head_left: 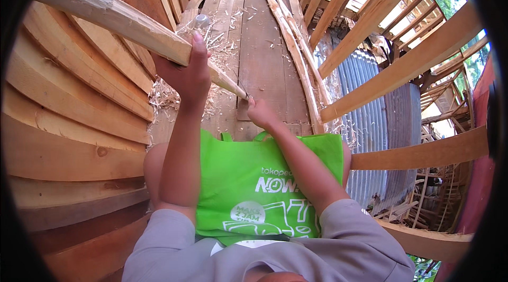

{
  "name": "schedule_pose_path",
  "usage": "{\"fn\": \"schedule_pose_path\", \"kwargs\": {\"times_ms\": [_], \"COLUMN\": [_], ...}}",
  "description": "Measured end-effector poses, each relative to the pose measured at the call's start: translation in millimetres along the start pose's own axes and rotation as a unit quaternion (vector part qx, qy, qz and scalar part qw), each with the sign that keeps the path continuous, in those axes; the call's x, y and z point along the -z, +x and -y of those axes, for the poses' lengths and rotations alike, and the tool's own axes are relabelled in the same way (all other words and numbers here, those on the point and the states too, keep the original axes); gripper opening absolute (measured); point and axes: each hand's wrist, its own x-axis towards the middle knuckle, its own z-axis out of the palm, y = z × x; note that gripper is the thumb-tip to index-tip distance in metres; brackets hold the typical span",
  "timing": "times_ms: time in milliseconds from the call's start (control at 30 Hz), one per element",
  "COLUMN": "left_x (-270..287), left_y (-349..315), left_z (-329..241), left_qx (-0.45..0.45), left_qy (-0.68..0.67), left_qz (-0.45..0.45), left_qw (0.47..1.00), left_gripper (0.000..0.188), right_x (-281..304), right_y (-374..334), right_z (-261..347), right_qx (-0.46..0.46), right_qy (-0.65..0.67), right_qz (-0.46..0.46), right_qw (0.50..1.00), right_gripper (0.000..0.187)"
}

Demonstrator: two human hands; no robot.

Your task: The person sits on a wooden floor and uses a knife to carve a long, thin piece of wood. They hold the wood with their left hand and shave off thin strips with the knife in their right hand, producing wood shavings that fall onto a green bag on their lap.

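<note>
My left hand [186, 76] is closed around a pale, peeled wooden pole [135, 29], thumb up beside it. The pole slants in from the upper left, large and close to the camera. Beyond the hand, a thinner tapered length of pale wood [227, 80] runs down toward my right hand; whether it belongs to the same pole is hidden. My right hand [260, 113] is a fist at that thin tip. A small dark bit shows between fist and wood, too small to name. A green carrier bag [227, 160] with white print lies over my lap, under my forearms.
Wood shavings [233, 38] litter the plank floor [262, 65]. A short grey cylindrical object [201, 20] stands among them. Long stripped sticks [296, 52] lie along the floor's right side. Board walls [69, 97] rise at left; slatted rails [402, 81] and corrugated metal sheets [362, 97] are at right.
</note>
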Motion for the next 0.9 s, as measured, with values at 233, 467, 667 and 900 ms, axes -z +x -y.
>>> {"fn": "schedule_pose_path", "kwargs": {"times_ms": [233, 467, 667, 900], "left_x": [1.2, 12.8, 6.3, 13.8], "left_y": [4.2, 6.5, 6.8, 7.8], "left_z": [-1.4, 10.9, 10.3, 17.4], "left_qx": [-0.009, -0.041, -0.051, -0.058], "left_qy": [-0.006, 0.026, 0.022, 0.056], "left_qz": [0.002, 0.006, 0.020, 0.015], "left_qw": [1.000, 0.999, 0.998, 0.997], "left_gripper": [0.041, 0.046, 0.046, 0.043], "right_x": [-6.4, 21.5, 9.4, 21.7], "right_y": [6.4, -12.8, 10.8, -10.1], "right_z": [4.8, 71.9, -1.3, 64.5], "right_qx": [-0.117, 0.027, -0.118, -0.055], "right_qy": [-0.006, 0.036, -0.024, -0.045], "right_qz": [0.024, 0.042, 0.079, 0.059], "right_qw": [0.993, 0.998, 0.990, 0.996], "right_gripper": [0.053, 0.053, 0.055, 0.050]}}
